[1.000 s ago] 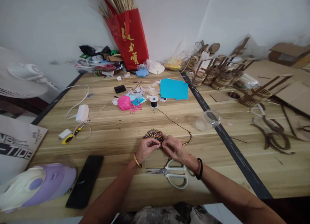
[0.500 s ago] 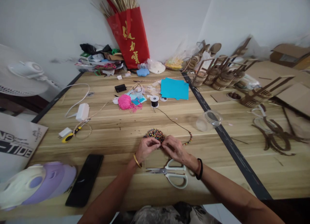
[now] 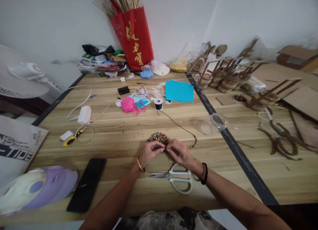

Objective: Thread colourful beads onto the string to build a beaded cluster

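Both hands pinch together at a heap of small multicoloured beads [image 3: 158,137], lower centre of the frame.

Left hand [image 3: 148,152] and right hand [image 3: 179,152] close fingertips on something tiny, apparently the thin black cord [image 3: 177,124] running from its spool [image 3: 158,103]; white-handled scissors [image 3: 175,179] lie just below within reach.

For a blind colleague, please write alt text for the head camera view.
Left hand and right hand meet, fingertips pinched, at a heap of small multicoloured beads on a wooden table. A thin black cord runs to a small spool; white-handled scissors lie near the wrists.
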Motion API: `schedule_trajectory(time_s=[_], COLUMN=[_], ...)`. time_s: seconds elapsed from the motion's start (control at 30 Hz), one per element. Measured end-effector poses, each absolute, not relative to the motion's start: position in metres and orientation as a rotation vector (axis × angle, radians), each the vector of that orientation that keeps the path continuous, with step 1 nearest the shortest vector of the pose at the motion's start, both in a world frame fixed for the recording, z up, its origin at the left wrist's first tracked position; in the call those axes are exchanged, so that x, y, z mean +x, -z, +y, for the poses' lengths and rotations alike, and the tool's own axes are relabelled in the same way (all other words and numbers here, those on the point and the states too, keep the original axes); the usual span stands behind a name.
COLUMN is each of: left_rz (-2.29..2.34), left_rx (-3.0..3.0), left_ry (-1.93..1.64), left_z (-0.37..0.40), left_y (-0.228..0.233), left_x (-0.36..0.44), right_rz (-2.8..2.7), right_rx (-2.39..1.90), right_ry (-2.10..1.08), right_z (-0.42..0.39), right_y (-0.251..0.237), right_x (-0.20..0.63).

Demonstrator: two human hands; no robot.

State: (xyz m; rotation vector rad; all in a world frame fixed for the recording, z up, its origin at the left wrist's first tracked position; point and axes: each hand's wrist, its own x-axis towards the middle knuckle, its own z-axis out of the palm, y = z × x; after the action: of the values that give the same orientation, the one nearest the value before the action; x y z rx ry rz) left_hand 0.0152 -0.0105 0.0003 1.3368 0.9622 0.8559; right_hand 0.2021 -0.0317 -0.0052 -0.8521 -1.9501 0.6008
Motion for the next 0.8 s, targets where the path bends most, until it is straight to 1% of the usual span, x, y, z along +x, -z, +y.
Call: schedule_trajectory(time_s=[0.37, 0.63, 0.8], left_rz=[0.93, 0.912, 0.883], left_rx=[1.42, 1.393, 1.366], left_ry=[-0.85, -0.857, -0.846], left_z=[-0.011, -0.009, -0.009], left_y=[-0.002, 0.002, 0.0], left_x=[0.016, 0.016, 0.016], right_rz=[-1.97, -2.117, -2.204], right_rx=[-0.837, -0.797, -0.699], right_ry=[-0.565, -0.317, -0.302], right_z=[-0.033, -0.039, -0.04], right_y=[0.007, -0.001, -0.002], right_x=[0.2, 0.2, 0.199])
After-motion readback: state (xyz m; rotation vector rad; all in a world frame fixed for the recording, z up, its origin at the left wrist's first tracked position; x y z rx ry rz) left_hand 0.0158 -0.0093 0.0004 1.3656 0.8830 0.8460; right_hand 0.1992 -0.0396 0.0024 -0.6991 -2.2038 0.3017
